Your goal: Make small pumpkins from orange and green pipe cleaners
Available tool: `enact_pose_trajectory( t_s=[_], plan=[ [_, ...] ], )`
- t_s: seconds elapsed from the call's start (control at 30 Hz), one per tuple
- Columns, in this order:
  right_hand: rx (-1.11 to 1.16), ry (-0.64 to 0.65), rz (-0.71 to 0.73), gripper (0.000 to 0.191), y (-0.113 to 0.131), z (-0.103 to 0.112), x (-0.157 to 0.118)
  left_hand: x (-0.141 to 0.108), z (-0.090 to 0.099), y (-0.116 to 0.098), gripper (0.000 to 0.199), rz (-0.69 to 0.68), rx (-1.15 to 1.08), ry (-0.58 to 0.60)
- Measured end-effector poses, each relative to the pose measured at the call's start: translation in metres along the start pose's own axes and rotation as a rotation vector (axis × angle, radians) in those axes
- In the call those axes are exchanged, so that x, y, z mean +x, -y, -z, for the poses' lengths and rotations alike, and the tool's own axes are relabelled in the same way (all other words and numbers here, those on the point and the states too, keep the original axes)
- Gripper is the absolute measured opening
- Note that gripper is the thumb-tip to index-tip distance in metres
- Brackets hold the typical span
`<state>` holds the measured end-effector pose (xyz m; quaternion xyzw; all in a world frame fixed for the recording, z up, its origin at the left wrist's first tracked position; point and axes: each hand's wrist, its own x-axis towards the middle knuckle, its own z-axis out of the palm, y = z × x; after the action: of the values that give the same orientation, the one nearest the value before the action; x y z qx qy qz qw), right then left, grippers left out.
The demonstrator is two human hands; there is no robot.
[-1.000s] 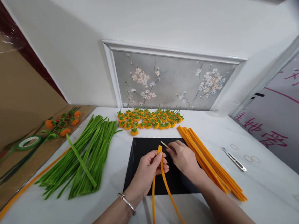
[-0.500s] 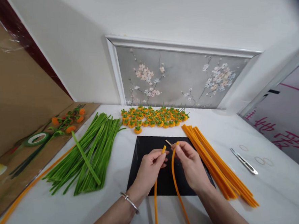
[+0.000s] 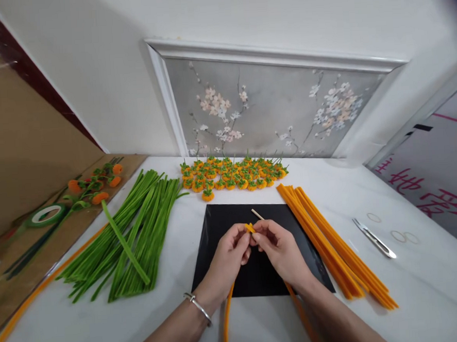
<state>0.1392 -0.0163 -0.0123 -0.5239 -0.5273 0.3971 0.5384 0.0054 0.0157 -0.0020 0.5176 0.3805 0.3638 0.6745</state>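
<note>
My left hand (image 3: 229, 252) and my right hand (image 3: 280, 248) meet over a black mat (image 3: 254, 280), both with fingers pinched. Each grips an end of orange pipe cleaner (image 3: 249, 227), and the two ends cross at the fingertips. Long orange lengths hang down from both hands toward the near edge; whether they are one stem or two I cannot tell. Just beyond the right fingers lies a thin pale stick (image 3: 257, 214), partly covered by that hand.
Green pipe cleaners (image 3: 139, 238) are piled on the left, orange pipe cleaners (image 3: 333, 237) on the right. Behind the mat stand several small orange persimmon-like ornaments (image 3: 229, 175). Tweezers (image 3: 375, 238) and thin rings (image 3: 398, 236) lie far right; green tape (image 3: 46, 215) sits on cardboard at left.
My hands have come together, bringing the two orange ends from apart to crossing at the fingertips. The view has shifted slightly.
</note>
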Motion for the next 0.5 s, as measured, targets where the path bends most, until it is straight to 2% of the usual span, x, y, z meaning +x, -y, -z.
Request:
enact_pose_trajectory(
  t_s=[0.27, 0.5],
  plan=[
    [-0.041, -0.039, -0.015, 0.015, -0.0009, 0.0022, 0.0023, 0.0002, 0.0005, 0.0033, 0.026, -0.068, 0.213, -0.010],
    [-0.045, -0.043, -0.027, 0.016, -0.0025, 0.0037, 0.0036, 0.0031, 0.0030, 0.0052, 0.032, -0.014, 0.115, -0.027]
  ],
)
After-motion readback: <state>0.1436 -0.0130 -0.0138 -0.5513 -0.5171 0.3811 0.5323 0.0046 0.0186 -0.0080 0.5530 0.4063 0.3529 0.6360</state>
